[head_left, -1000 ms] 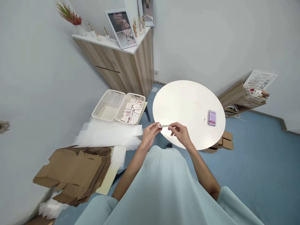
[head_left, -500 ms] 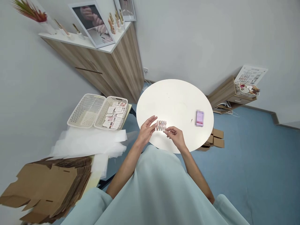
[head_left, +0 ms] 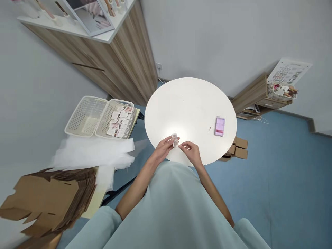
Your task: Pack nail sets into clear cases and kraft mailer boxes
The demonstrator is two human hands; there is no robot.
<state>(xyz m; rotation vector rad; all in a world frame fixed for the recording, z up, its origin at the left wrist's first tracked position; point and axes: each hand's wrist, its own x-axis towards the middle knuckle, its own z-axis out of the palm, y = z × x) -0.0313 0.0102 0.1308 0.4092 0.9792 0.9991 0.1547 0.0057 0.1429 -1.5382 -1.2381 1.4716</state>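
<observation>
Over the near edge of the round white table (head_left: 192,100), my left hand (head_left: 162,149) grips a small set of press-on nails (head_left: 175,139) between thumb and fingers. The set is tilted and turned, so I see it narrow, with rows of shiny nails on a clear or pale backing. My right hand (head_left: 191,152) is closed in a pinch right by the lower right corner of the set. Whether its fingertips touch the corner or hold something tiny, I cannot make out.
A blurred pink-purple thing (head_left: 219,126) lies on the table's right side, beside a small dark speck. Left stand an open white basket (head_left: 85,116) with small packets, white sheets (head_left: 93,150) and stacked flat cardboard boxes (head_left: 46,200). Cardboard boxes (head_left: 240,148) sit below the table's right edge.
The nail set has gone from facing me broadly to being turned and tilted in my left hand. My right hand stays near its corner. The whole view has shifted a little.
</observation>
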